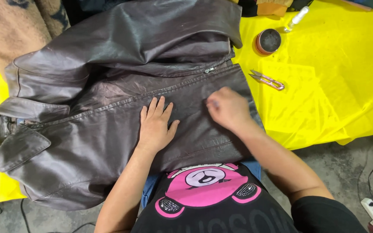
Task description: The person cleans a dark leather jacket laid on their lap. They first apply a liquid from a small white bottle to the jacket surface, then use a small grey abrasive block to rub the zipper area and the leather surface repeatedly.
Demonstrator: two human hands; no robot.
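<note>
Item: dark leather jacket point(109, 129), spread on yellow-covered bench point(324, 108). Likely heavy, supple, slick (grip hem or collar). Left hand point(155, 127) flat, fingers spread; right hand point(227, 108) pinching, contents unclear.

Place: a small clothing repair or leather-care workshop.
Table: a worktable under a bright yellow cloth point(333, 108), with a dark leather jacket point(109, 108) spread flat across it.
Tools: 1 pair of thread snips point(267, 80), 1 open round tin of dark paste point(268, 41) and 1 small clear bottle point(296, 18) at the far right.
Floor: bare grey concrete point(346, 164), cables trailing at the near right.
Other garments: more cloth piled at the far edge.
</note>
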